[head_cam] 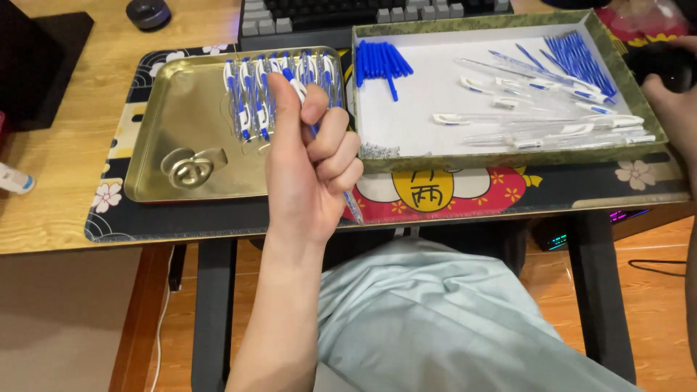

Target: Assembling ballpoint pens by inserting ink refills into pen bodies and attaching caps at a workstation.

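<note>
Left hand [312,160] fisted upright around a pen [353,207], thumb pointing up.

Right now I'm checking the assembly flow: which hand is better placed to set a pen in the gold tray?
Left. The left hand already grips a pen beside the gold tray; the right hand sits at the far edge.

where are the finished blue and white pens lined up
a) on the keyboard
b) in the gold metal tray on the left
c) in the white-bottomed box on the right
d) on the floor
b: the assembled pens lie side by side in the gold metal tray, while the white-bottomed box holds loose parts; the left hand grips one pen.
</note>
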